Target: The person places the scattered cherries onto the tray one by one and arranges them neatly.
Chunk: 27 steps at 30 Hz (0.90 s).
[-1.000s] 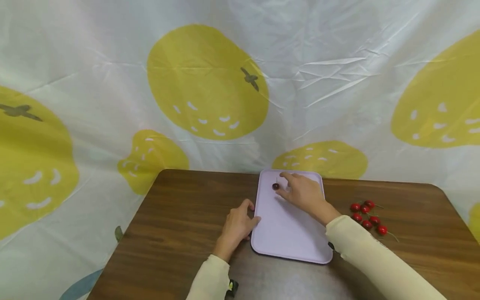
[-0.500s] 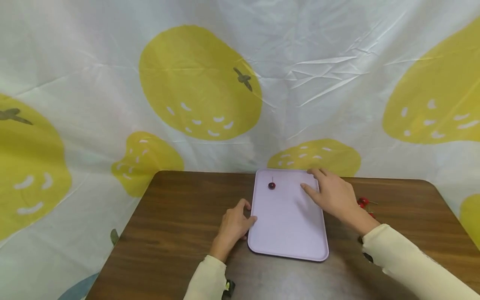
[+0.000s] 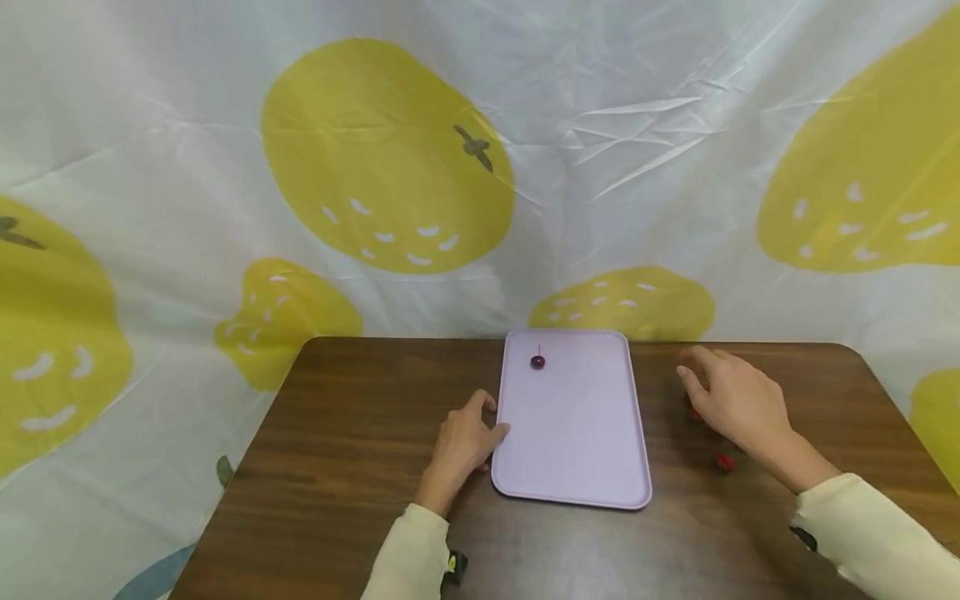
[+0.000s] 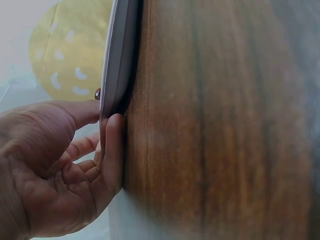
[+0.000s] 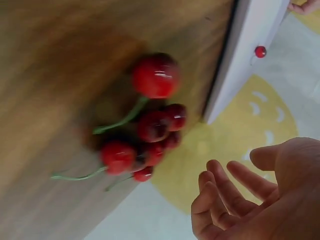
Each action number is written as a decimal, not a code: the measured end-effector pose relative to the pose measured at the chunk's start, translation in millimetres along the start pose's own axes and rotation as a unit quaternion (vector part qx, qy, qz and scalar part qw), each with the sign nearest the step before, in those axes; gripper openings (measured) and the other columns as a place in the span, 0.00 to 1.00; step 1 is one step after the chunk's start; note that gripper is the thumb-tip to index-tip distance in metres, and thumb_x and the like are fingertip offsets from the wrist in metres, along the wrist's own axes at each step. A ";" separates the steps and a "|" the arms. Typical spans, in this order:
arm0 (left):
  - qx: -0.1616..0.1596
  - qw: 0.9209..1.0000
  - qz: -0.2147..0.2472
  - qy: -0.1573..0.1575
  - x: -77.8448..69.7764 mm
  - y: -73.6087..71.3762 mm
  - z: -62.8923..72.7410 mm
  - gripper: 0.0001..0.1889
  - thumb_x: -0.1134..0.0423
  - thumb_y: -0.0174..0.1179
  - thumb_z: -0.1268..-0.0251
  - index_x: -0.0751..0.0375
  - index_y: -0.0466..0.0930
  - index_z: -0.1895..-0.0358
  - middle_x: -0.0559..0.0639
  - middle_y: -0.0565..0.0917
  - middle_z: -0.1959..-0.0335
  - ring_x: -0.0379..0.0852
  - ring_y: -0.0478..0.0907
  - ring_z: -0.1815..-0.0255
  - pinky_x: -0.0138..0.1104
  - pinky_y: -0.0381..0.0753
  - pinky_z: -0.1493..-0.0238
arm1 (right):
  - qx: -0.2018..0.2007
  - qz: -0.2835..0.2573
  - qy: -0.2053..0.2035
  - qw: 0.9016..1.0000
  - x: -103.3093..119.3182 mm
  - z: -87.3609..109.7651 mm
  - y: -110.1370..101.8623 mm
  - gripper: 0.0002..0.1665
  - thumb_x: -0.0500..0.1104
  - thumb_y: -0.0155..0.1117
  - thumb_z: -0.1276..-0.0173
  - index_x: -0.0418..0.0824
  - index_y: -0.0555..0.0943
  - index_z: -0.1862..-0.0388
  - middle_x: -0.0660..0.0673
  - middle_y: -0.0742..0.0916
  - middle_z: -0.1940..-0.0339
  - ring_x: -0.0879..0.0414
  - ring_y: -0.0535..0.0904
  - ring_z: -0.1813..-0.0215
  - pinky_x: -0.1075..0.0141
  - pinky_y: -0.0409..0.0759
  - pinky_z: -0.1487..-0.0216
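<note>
A pale lilac tray (image 3: 573, 433) lies on the wooden table, and one dark red cherry (image 3: 537, 362) with its stem sits near its far left corner. My left hand (image 3: 461, 442) holds the tray's left edge; the left wrist view has the thumb over the rim and the fingers low beside the table. To the right of the tray, my right hand (image 3: 738, 404) hovers over loose cherries, its fingers loosely bent around nothing. It hides most of them in the head view. In the right wrist view several red cherries (image 5: 156, 75) with green stems lie clustered, apart from the fingers.
The brown wooden table (image 3: 360, 433) carries the tray at its far middle. Behind it hangs a white curtain (image 3: 570, 208) printed with large yellow fruit, close to the table's back edge.
My right hand has moved from beside the cherry on the tray, rightward across the tray's edge, to above the loose cherries. That cherry stays on the tray. My left hand keeps its place.
</note>
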<state>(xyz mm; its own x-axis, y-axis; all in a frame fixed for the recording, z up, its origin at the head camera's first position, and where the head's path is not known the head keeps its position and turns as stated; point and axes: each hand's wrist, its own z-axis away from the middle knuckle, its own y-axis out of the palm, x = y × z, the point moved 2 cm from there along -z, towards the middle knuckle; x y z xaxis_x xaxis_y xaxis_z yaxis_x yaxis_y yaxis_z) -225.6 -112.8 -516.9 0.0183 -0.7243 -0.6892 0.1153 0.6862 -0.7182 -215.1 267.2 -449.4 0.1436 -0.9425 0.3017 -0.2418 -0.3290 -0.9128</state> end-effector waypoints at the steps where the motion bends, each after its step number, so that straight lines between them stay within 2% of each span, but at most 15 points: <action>1: 0.001 1.000 0.000 -0.002 0.4 -0.7 0.4 0.17 0.54 0.71 0.32 0.49 0.76 0.46 0.47 0.87 0.74 0.39 0.77 0.93 0.36 0.78 0.80 | 0.001 0.001 0.002 1.000 -2.7 4.2 -0.7 0.16 0.54 0.62 0.21 0.48 0.84 0.42 0.44 0.91 0.58 0.43 0.88 0.61 0.46 0.77 0.74; 5: 0.001 1.000 0.002 -0.002 1.7 -3.6 1.8 0.17 0.55 0.70 0.31 0.49 0.76 0.46 0.48 0.88 0.74 0.39 0.77 0.93 0.35 0.79 0.80 | 0.015 0.004 0.017 1.000 -10.6 20.1 -1.4 0.18 0.56 0.64 0.23 0.47 0.84 0.44 0.45 0.92 0.60 0.42 0.89 0.62 0.51 0.75 0.77; 9: 0.001 1.000 0.006 0.000 2.4 -5.9 2.6 0.17 0.55 0.70 0.31 0.50 0.76 0.45 0.48 0.88 0.74 0.40 0.77 0.93 0.36 0.79 0.81 | 0.049 0.006 0.038 0.998 -14.6 33.7 -1.5 0.21 0.60 0.63 0.23 0.48 0.83 0.45 0.49 0.92 0.64 0.45 0.89 0.64 0.55 0.72 0.79; 12: 0.000 1.000 0.005 -0.001 3.6 -6.2 3.0 0.17 0.55 0.70 0.31 0.50 0.76 0.45 0.48 0.87 0.75 0.40 0.77 0.93 0.36 0.78 0.82 | 0.067 0.007 0.041 0.997 -16.2 43.9 -2.6 0.23 0.62 0.64 0.24 0.46 0.82 0.44 0.53 0.89 0.71 0.52 0.85 0.70 0.57 0.69 0.80; 16: 0.001 1.000 0.004 -0.003 5.2 -5.2 3.8 0.17 0.55 0.70 0.31 0.50 0.76 0.45 0.47 0.87 0.75 0.39 0.77 0.93 0.35 0.78 0.81 | 0.076 -0.004 0.023 0.997 -19.1 59.3 -5.5 0.18 0.56 0.68 0.26 0.47 0.81 0.48 0.55 0.83 0.75 0.58 0.76 0.75 0.60 0.67 0.80; 22: 0.002 1.000 0.002 -0.003 7.1 -5.7 5.2 0.17 0.55 0.70 0.31 0.50 0.76 0.45 0.46 0.87 0.76 0.38 0.76 0.93 0.35 0.78 0.80 | 0.094 -0.031 0.004 0.995 -26.3 82.6 -2.3 0.15 0.56 0.75 0.30 0.51 0.83 0.53 0.55 0.89 0.67 0.57 0.84 0.67 0.58 0.74 0.74; 27: 0.000 1.000 0.000 -0.002 9.2 -8.0 5.1 0.17 0.55 0.70 0.31 0.50 0.76 0.45 0.46 0.87 0.76 0.39 0.76 0.93 0.36 0.78 0.79 | 0.091 -0.049 0.003 0.995 -28.7 92.6 5.3 0.16 0.54 0.77 0.32 0.49 0.86 0.51 0.56 0.91 0.67 0.56 0.87 0.64 0.53 0.80 0.68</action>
<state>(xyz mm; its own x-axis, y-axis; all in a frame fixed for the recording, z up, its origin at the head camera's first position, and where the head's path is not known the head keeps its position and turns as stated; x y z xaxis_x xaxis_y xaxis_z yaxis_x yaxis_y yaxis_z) -221.3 -125.3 -517.1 0.0225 -0.7252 -0.6882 0.1154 0.6856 -0.7187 -131.7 297.9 -488.4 0.1520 -0.9071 0.3925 -0.0492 -0.4035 -0.9136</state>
